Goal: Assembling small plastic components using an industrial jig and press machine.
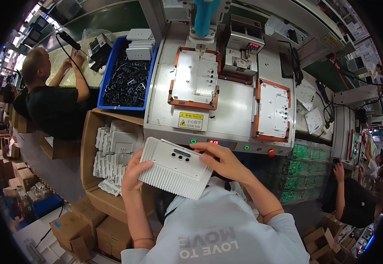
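- My L hand (135,172) grips ribbed white housing (176,179).
- My R hand (223,163) curled at R end; can't tell if gripping.
- Rec: hold steady, thumbs off blk ports (180,157).

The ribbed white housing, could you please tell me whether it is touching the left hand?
Touching. The head view shows the left hand gripping the ribbed white housing at its left edge, thumb over its face.
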The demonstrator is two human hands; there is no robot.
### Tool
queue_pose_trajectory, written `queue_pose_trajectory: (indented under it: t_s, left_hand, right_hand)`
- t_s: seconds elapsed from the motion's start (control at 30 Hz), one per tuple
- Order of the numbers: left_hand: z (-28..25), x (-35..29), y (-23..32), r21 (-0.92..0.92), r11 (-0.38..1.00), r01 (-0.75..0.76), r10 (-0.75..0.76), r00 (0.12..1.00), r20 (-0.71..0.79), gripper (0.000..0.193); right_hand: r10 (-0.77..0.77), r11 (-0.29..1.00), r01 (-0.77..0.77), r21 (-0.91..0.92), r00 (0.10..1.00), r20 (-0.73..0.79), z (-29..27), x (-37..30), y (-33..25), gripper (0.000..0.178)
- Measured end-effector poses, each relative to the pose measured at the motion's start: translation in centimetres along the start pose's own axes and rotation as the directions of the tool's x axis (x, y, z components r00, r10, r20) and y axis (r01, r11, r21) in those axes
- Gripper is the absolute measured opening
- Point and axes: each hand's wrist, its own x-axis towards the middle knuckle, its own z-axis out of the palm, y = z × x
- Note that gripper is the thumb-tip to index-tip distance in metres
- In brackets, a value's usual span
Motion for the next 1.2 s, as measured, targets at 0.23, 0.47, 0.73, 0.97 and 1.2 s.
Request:
queue_pose_trajectory:
  t_s: [0.23, 0.47, 0.73, 0.97, 1.2]
  left_hand:
    - [3.3, 2.1, 1.0, 0.059, 0.992, 0.111, -0.118, 0.984, 0.132, 0.052]
    - [4.9, 3.0, 1.3, 0.061, 0.986, 0.157, -0.166, 0.969, 0.184, 0.05]
    - [4.7, 3.1, 0.8, 0.041, 0.987, 0.153, -0.159, 0.962, 0.222, 0.052]
    - [3.7, 1.4, -3.5, -0.562, 0.801, -0.206, 0.225, 0.974, -0.037, 0.063]
    - [-3.6, 0.9, -2.4, -0.409, 0.775, -0.482, 0.245, 0.826, -0.508, 0.06]
  right_hand:
    - [0.2, 0.97, -0.199, 0.137, 0.98, 0.006, -0.6, 0.1, 1.0, 0.036]
    - [0.22, 0.959, -0.205, 0.197, 0.974, -0.059, -1.0, -0.5, 1.4, 0.033]
    - [0.293, 0.901, -0.227, 0.369, 0.947, -0.133, -1.1, 0.0, 1.4, 0.032]
    - [0.139, 0.891, 0.025, 0.453, 0.935, -0.326, 4.5, 6.0, 1.8, 0.027]
    - [0.005, 0.988, -0.003, 0.153, 1.0, -0.014, 11.3, 16.1, 2.8, 0.031]
